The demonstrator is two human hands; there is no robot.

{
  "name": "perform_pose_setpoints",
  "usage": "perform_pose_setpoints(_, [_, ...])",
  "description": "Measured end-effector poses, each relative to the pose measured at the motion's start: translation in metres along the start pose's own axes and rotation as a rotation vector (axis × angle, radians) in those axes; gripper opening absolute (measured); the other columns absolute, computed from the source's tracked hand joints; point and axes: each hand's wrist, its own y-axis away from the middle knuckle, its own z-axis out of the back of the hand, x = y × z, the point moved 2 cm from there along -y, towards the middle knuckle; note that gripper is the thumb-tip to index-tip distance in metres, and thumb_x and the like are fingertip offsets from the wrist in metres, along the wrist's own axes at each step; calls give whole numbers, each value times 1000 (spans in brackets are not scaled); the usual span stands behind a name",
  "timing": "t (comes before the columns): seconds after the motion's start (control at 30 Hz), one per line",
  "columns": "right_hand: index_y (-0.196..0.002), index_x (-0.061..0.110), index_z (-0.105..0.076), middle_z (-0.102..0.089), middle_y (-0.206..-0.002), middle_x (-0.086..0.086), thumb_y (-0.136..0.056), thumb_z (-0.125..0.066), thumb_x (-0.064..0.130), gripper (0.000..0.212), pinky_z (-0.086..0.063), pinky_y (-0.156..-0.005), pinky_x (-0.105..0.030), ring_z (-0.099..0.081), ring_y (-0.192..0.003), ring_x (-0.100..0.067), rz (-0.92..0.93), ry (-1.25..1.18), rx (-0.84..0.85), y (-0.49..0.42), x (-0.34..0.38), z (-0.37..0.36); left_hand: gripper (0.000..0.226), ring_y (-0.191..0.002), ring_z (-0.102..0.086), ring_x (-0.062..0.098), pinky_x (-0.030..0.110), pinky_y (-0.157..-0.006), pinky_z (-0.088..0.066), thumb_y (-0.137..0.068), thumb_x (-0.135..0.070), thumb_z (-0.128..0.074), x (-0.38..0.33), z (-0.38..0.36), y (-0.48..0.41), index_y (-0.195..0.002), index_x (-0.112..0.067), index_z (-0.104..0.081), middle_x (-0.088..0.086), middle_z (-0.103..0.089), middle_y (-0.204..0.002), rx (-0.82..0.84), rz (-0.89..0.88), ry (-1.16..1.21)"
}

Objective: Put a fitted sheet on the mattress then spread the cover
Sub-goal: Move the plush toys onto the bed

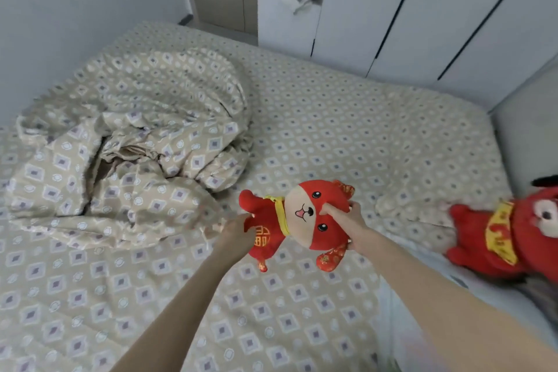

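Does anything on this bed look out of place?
The cover lies bunched in a heap on the left, not spread. A red plush toy sits in the right hand; a second toy lies at the right edge.

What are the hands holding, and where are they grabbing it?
The red plush toy. The right hand grips its head, thumb on the face. The left hand is at its body, too blurred to tell whether it grips.
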Motion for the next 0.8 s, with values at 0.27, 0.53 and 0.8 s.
perform_pose_setpoints(0.27, [-125,20,-34,-55,-121,-9,-66,-80,23,75,-50,-93,-45,-57,-105,-28,54,-83,-360,-44,6,189,37,-114,-55,21,28,-89,-44,-98,-22,-38,-159,-100,-32,-133,-23,-49,2,-54,-133,213,-185,-69])
perform_pose_setpoints(0.53, [-141,22,-25,-35,-140,-12,-68,-78,44,93,-44,-98,-44,-49,-120,-37,-30,223,-654,-77,-20,325,40,-121,-50,22,32,-95,-44,-99,-21,-38,-246,-200,-61,-139,-17,-42,8,-47,-139,336,-294,-186])
perform_pose_setpoints(0.8, [-139,25,-26,-35,-137,-14,-72,-80,35,86,-46,-90,-41,-56,-111,-38,-83,289,-679,-112,-46,347,39,-124,-47,21,25,-97,-35,-99,-19,-40,-291,-274,-78,-138,-18,-44,9,-50,-137,408,-350,-283])
